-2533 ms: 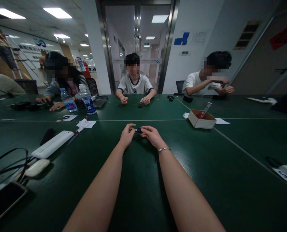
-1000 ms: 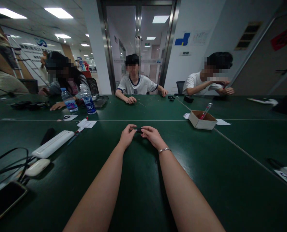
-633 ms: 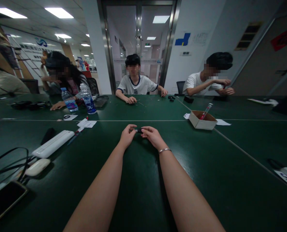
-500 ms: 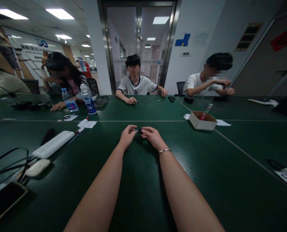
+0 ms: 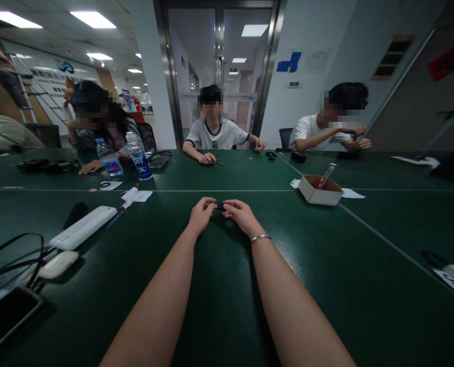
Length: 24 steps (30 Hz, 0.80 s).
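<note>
A dark-screened phone (image 5: pixel 10 318) lies on the green table (image 5: pixel 219 285) at lower left; farther in, the left hand (image 5: pixel 203 213), drawn to a pinch, grips the paler end of a small dark object (image 5: pixel 219 207), and the right hand (image 5: pixel 242 214), likewise pinched, its black end; handling appears under way, the object not yet released, and whether it is one piece or two cannot be told; beyond stand a box (image 5: pixel 321 198), a seated co-worker (image 5: pixel 212 133) and glass doors (image 5: pixel 239 63)
</note>
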### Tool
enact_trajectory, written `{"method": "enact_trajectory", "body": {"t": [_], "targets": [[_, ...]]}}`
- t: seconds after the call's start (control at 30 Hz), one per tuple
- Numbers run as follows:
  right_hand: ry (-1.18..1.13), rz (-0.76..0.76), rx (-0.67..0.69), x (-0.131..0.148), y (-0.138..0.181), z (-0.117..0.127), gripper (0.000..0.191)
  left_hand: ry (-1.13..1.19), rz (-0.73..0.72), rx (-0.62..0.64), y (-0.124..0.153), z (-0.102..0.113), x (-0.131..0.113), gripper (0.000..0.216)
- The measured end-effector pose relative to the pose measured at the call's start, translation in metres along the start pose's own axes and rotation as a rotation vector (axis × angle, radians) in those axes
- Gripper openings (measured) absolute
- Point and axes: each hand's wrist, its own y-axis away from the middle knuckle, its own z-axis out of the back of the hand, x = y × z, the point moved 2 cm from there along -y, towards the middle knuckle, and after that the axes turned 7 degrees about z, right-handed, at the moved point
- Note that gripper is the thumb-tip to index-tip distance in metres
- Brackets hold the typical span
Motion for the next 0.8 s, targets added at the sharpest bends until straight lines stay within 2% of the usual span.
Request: {"method": "enact_trajectory", "body": {"t": [0.6, 0.8], "targets": [[0.026, -0.009, -0.022, 0.001, 0.001, -0.002, 0.022, -0.031, -0.03, -0.002, -0.002, 0.002, 0.001, 0.026], [0.02, -0.011, -0.043, 0.001, 0.001, -0.003, 0.018, -0.002, 0.062, -0.048, 0.002, 0.003, -0.006, 0.021]]}}
